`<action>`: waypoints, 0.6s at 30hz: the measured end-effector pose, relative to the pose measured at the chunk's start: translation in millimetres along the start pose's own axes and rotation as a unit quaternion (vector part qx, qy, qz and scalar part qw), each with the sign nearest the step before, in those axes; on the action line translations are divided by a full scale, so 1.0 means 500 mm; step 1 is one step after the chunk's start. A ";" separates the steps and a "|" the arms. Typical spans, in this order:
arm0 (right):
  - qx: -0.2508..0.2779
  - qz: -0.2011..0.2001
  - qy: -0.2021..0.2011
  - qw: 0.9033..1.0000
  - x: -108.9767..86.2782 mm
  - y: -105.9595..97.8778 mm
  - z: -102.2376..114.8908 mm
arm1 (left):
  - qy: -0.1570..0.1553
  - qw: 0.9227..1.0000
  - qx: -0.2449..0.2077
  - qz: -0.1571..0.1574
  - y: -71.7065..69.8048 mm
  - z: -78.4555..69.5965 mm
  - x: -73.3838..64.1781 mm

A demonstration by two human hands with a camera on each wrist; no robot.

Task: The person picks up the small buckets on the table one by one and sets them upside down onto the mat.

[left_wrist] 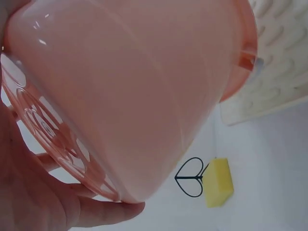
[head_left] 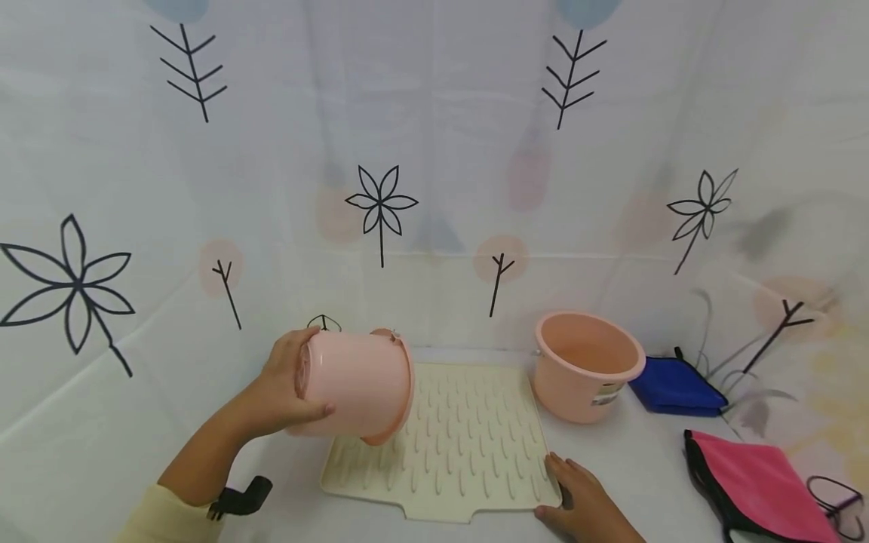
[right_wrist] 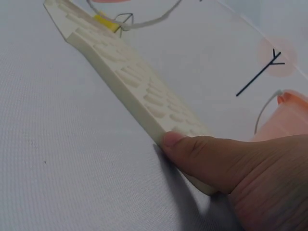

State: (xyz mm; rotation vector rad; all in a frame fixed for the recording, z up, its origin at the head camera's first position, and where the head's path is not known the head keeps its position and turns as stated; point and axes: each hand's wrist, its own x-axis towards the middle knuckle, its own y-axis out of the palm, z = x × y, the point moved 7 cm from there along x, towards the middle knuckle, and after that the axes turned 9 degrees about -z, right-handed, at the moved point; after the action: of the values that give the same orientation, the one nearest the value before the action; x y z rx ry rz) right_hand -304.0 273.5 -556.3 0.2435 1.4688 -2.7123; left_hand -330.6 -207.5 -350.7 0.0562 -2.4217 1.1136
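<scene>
My left hand (head_left: 285,388) grips a pink bucket (head_left: 360,383) by its base. The bucket is tipped on its side, mouth facing right, above the left part of a cream washboard (head_left: 468,437). In the left wrist view, the fingers curl about the patterned base of the bucket (left_wrist: 139,96). My right hand (head_left: 584,494) holds the washboard at its near right corner. The right wrist view has the thumb (right_wrist: 197,154) pressed on the edge of the washboard (right_wrist: 115,94); the other fingers are hidden there.
A second pink bucket (head_left: 577,396) stands upright behind the washboard's right side. To its right lie a blue pouch (head_left: 679,386) and, nearer, a pink pouch (head_left: 767,483) with black trim. A yellow sponge (left_wrist: 218,183) shows in the left wrist view. Printed white cloth (head_left: 434,151) forms the backdrop.
</scene>
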 end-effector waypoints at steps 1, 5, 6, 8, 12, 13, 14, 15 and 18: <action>0.000 -0.001 0.000 1.000 0.000 0.000 0.000 | 0.000 1.000 0.012 -0.003 -0.003 0.000 0.004; -0.002 -0.001 -0.002 1.000 -0.002 0.000 0.002 | -0.013 0.998 0.058 -0.002 -0.025 0.008 0.027; -0.004 0.000 -0.004 1.000 -0.003 0.000 0.003 | -0.017 0.998 0.067 0.000 -0.032 0.011 0.034; -0.004 0.001 -0.001 1.000 -0.003 0.001 0.003 | -0.022 0.996 0.083 0.008 -0.043 0.016 0.048; -0.003 0.002 0.005 1.000 -0.002 0.002 0.002 | -0.023 0.994 0.108 0.018 -0.062 0.019 0.080; -0.003 0.001 0.006 1.000 -0.002 0.002 0.002 | -0.023 0.993 0.114 0.020 -0.066 0.018 0.089; -0.003 0.000 0.004 1.000 -0.002 0.002 0.002 | -0.021 0.992 0.119 0.020 -0.068 0.018 0.099; -0.001 -0.001 0.001 1.000 -0.002 0.001 0.003 | -0.020 0.992 0.124 0.020 -0.071 0.016 0.109; 0.002 -0.004 -0.006 1.000 -0.004 -0.001 0.003 | -0.013 0.988 0.150 0.016 -0.073 0.009 0.135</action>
State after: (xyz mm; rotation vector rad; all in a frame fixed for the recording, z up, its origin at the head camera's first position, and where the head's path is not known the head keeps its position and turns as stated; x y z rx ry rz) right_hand -302.1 272.4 -554.6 0.2214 1.4652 -2.7170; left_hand -384.0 -224.7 -298.2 0.1282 -2.2639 1.4924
